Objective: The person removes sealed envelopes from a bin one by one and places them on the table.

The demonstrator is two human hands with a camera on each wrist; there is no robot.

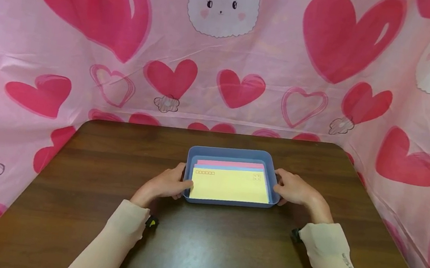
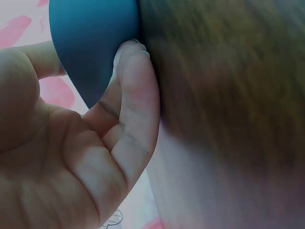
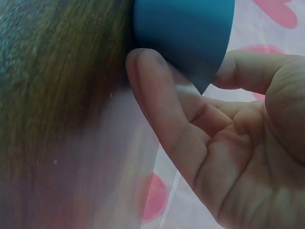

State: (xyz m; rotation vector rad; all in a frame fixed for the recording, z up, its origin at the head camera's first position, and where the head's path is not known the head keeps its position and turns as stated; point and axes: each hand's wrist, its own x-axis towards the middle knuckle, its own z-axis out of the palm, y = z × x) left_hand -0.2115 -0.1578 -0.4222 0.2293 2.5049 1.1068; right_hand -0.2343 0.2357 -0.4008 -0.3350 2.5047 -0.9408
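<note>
Blue tray (image 1: 232, 154), plastic by its look, sits near the middle of the table (image 1: 122, 158), with a person's hand at each short end. From my remote post I log the step in hand, as I judge it, as a two-handed hold on the loaded tray. Left hand (image 1: 168, 182): grips the left end, thumb over the rim, fingers curled against the outer wall. Right hand (image 1: 295, 190): grips the opposite end in much the same way. Both wrist views show fingertips low on the wall, next to the wood; I cannot tell whether the base bears fully on the table or is being raised or slid.

What the next move calls for, in my judgement: equal pressure at both ends and a level tray, so the loose paper does not slide. Left thumb lies close to the paper's edge and could nudge it.

Count: one tray, one table, two hands. Paper inside: three colours, one piece of each that I can make out. Yellow envelope (image 1: 230, 186) on top, printed boxes along its upper edge; blue sheet (image 1: 231, 168) behind it; pink sheet (image 1: 231, 163) farthest back. More may lie hidden underneath.
</note>
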